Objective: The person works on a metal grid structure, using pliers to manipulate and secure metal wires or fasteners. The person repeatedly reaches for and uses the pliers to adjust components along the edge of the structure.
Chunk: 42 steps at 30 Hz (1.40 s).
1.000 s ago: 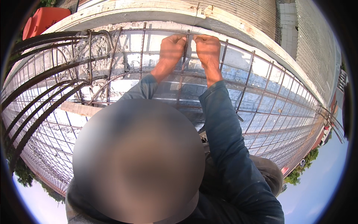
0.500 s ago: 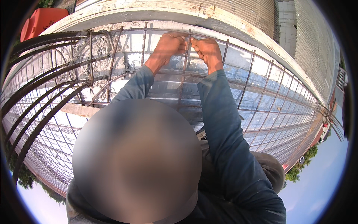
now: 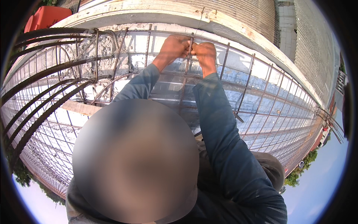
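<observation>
Both my hands are raised to a rusty steel mesh (image 3: 185, 74), at a vertical bar just below its top horizontal bar. My left hand (image 3: 172, 49) is closed, its fingertips pinched together against the left side of that bar. On the bar's right side my right hand (image 3: 205, 54) is closed too, knuckles up, with the fingers curled in toward the bar. The two hands nearly meet there. Whatever is between the fingers is hidden or too small to make out. A thin dark wire (image 3: 199, 20) runs upward from near the top of the same bar.
Thick ribbed rebars (image 3: 56, 69) curve out at the left, beside rough broken concrete (image 3: 106, 46). Behind the mesh lies a white and bluish wall surface (image 3: 233, 74). A pale ledge (image 3: 253, 31) runs above, with corrugated sheet (image 3: 242, 11) beyond. A red container (image 3: 47, 18) stands at upper left.
My right hand has turned and drawn in lower, its fingers now tucked against the bar. My left hand stays at the same bar. The whole view has shifted slightly.
</observation>
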Each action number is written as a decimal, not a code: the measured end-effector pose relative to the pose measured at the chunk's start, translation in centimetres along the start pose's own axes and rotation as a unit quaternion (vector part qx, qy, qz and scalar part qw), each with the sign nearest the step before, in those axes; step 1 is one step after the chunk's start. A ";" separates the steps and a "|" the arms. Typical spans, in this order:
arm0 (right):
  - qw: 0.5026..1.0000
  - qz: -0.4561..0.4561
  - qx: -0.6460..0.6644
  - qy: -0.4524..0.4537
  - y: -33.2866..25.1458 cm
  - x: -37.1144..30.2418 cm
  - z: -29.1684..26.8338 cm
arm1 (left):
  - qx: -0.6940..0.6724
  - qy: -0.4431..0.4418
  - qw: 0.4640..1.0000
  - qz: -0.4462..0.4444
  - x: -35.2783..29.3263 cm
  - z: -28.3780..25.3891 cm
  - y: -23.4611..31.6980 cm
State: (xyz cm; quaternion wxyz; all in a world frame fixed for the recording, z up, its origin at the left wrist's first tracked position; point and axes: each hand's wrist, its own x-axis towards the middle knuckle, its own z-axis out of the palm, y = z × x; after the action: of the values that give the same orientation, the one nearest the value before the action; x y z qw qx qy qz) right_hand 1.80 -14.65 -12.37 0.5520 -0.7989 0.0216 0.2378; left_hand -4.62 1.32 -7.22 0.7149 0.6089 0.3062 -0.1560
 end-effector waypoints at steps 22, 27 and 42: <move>0.970 -0.209 -0.121 0.015 -7.6 -0.9 -2.1 | 0.295 0.130 0.929 0.182 -0.2 -1.0 5.2; 0.966 -0.202 -0.159 0.002 -7.5 -0.5 -2.3 | 0.059 0.023 0.996 0.061 1.3 -1.0 6.2; 0.973 -0.211 -0.089 -0.015 -8.4 -0.4 -1.9 | 0.157 0.077 0.972 0.157 0.9 0.3 4.8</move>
State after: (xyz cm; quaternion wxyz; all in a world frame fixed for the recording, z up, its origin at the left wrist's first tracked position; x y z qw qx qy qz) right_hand 4.65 -13.16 -4.38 0.5168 -0.8276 -0.1771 0.1289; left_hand -1.03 2.15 -4.02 0.6002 0.7643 0.2324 -0.0411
